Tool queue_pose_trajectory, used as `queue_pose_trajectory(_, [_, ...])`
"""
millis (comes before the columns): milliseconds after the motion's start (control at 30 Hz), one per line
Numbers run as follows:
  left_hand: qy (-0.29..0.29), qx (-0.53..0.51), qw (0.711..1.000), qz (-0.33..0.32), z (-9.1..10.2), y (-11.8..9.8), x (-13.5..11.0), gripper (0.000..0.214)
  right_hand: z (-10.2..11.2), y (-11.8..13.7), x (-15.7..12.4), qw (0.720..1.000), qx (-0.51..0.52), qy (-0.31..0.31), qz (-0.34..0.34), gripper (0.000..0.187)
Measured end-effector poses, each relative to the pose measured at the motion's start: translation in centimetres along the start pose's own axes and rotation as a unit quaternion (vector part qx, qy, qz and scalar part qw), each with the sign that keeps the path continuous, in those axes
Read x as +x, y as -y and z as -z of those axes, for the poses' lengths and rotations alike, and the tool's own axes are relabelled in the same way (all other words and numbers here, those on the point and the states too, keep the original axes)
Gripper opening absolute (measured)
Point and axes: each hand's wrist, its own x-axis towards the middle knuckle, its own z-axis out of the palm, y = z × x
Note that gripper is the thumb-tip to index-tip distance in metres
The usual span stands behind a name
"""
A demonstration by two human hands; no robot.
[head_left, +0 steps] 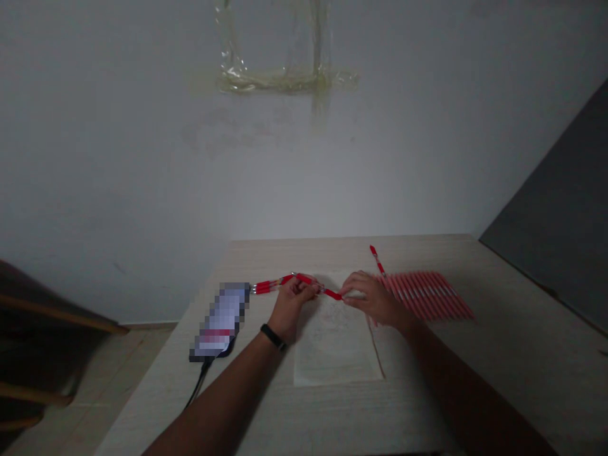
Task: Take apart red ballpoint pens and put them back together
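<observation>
Right, both hands are on one slim, red, pen-shaped stick with a shiny pale middle, held aslant above the cloudy, flat, plastic-looking sheet on the pale wood-grain table. The left hand, black band at its wrist, curls its fingers round the stick near the middle; the right hand pinches the lower red end between thumb and fingertips. It looks light, this one, and stiff enough to stay straight, probably hard plastic, with a smooth barrel that could roll or slip between dry fingers. Best hold, I'd say: a fingertip pinch at the red end, steadied at mid-length, pressure gentle in case the narrow parts are delicate. Over to the right, a close-packed row of matching red sticks, blurred here, with a lone red stick jutting out beyond its far left corner. And to the left, a small bunch of red sticks lies just beside the dark-edged, pixelated phone.
</observation>
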Motion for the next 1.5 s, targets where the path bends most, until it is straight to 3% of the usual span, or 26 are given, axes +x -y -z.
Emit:
queue_pose_trajectory(333, [0.005,-0.083,0.996,0.037,-0.3,-0.4,-0.3,0.031,-0.6,0.3,0.3,0.996,0.041,-0.074,-0.001,0.016])
queue_pose_trajectory(1133, [0.009,-0.055,0.998,0.013,-0.3,0.3,-0.2,0.034,-0.6,0.7,0.2,0.994,0.068,-0.068,-0.048,0.009])
queue_pose_trajectory(1367, [0.001,-0.006,1.000,-0.012,-0.4,0.4,-0.1,0.031,-1.6,1.5,0.1,0.987,0.107,-0.036,-0.114,0.016])
queue_pose_trajectory(1500, [-0.022,-0.020,1.000,-0.010,0.0,0.3,0.1,0.030,-1.2,0.6,-0.1,0.969,0.150,-0.070,-0.181,0.021])
